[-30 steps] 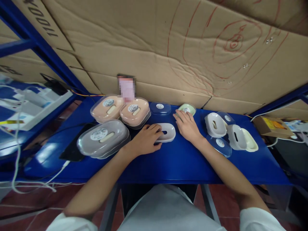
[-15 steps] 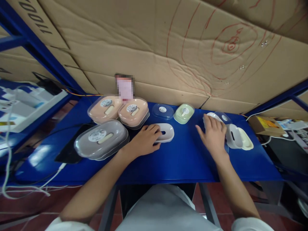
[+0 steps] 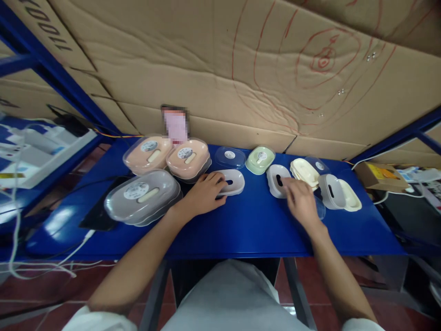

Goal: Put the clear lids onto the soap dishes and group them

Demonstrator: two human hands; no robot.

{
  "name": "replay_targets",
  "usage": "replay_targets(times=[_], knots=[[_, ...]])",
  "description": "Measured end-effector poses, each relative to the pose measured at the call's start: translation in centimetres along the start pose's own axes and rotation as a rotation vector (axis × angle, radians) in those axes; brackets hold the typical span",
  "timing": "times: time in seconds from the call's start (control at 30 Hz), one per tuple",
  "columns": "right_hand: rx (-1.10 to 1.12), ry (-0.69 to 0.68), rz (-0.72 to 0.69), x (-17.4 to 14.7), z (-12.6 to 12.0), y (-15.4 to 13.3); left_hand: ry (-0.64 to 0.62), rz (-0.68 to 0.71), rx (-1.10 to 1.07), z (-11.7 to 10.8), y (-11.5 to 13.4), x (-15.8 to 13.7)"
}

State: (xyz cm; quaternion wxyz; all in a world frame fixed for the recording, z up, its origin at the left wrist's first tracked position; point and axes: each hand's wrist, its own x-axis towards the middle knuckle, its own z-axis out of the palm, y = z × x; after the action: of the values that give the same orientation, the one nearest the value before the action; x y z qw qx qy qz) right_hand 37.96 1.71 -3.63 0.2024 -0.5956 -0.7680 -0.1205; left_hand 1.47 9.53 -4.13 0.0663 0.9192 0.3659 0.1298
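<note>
My left hand (image 3: 208, 191) is closed over the left end of a pale grey oval tray (image 3: 237, 182) with a dark slot in its middle. The tray lies on the blue table, its left end hidden under my fingers. My right hand (image 3: 303, 200) has its fingers curled at the right edge of a second pale grey slotted piece (image 3: 273, 174), which is slightly tilted. Behind that hand lies a small stack of cream oval pieces (image 3: 305, 170). A grey slotted dish (image 3: 333, 189) leans by a cream dish (image 3: 351, 197) to the right.
Two peach boxes (image 3: 188, 161) and a larger grey box (image 3: 138, 193) under clear covers stand at left. Farther back are a clear lid (image 3: 230, 161) and a green box (image 3: 261, 162). A phone (image 3: 175, 124) leans on the cardboard wall (image 3: 206, 82).
My right hand has brought the second grey slotted piece leftward, and the cream stack behind it now shows. My left hand stays on its tray. The view has shifted slightly.
</note>
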Motion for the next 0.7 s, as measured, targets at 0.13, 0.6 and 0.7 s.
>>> replay_targets(times=[0.13,0.6,0.7], knots=[[-0.233,-0.051,0.396,2.7,-0.1,5.0,-0.006,0.026,0.019,0.1,0.0,0.0],[-0.09,0.028,-0.004,3.6,0.8,-1.6,0.284,-0.077,-0.099,-1.2,1.0,0.5],[-0.084,-0.041,0.052,3.4,1.7,-1.1,0.272,-0.081,-0.108,-1.0,0.9,0.6]])
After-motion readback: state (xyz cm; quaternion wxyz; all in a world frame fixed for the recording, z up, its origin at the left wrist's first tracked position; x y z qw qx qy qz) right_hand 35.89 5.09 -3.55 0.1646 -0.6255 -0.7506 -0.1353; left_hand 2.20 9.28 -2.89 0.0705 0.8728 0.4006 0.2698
